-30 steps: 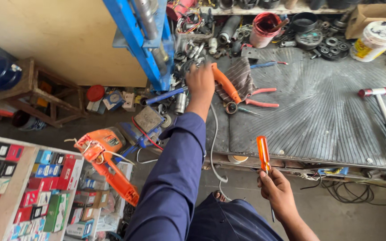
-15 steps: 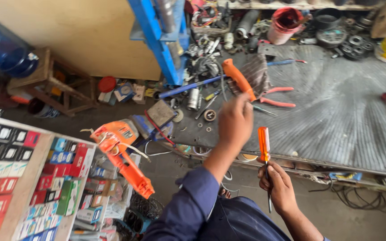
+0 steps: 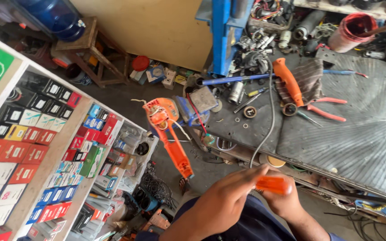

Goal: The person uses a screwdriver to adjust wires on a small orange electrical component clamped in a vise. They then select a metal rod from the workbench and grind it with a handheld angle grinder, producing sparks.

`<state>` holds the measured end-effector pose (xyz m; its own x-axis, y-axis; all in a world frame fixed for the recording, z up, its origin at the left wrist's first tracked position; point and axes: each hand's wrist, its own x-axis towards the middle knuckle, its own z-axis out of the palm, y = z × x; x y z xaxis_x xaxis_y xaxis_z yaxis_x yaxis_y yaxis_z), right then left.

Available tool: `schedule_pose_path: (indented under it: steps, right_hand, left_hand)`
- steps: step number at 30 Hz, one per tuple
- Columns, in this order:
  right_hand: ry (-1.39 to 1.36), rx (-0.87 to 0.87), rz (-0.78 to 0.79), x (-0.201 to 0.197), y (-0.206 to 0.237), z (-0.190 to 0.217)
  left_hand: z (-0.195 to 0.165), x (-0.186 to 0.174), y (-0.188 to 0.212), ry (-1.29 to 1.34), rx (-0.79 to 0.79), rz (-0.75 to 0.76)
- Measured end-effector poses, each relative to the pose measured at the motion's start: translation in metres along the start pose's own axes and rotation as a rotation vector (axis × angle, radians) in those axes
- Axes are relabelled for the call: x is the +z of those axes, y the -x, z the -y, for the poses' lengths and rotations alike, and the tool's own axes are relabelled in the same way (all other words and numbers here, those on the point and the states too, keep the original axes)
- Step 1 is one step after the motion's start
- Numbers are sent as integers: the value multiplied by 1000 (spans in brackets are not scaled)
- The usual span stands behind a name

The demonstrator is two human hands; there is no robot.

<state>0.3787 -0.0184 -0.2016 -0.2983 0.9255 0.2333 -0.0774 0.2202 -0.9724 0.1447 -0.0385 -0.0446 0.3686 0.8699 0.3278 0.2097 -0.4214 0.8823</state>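
My right hand (image 3: 287,204) grips an orange-handled screwdriver (image 3: 271,184) low in the view, in front of the workbench. My left hand (image 3: 228,198) has come in beside it, its fingers pinched together against the handle's left end. A thin grey cable (image 3: 268,120) runs down from the bench top to those fingertips, so the left hand seems to hold its end. Beyond the hands an opened orange power tool (image 3: 166,129) with loose wires hangs off the bench's left corner.
The dark ribbed workbench (image 3: 362,138) carries an orange tool handle (image 3: 287,80) on a cloth, red pliers (image 3: 327,111), washers and metal parts. A blue steel frame (image 3: 222,35) and red bucket (image 3: 351,31) stand behind. A shelf of small boxes (image 3: 45,147) fills the left; a wooden stool (image 3: 90,53) stands beyond.
My left arm has drawn back from the bench top to the screwdriver in my right hand. The view has tilted down and left, showing more of the box shelf.
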Motion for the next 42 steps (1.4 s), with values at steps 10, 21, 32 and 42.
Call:
schedule_pose_path:
  steps: [10,21,32,42]
  right_hand:
    - [64,-220,161,91,-60,101]
    - [-87,-327,-121,185,-87,129]
    - [1523,-58,-675,18,-219,-14]
    - [-192,264,-703,-25,-223,13]
  left_hand:
    - [24,-85,64,28,37,-168]
    - [30,-166,48,286,80,80]
    - [100,-176,60,603,-136,-25]
    - [116,-177,67,555,-92,-195]
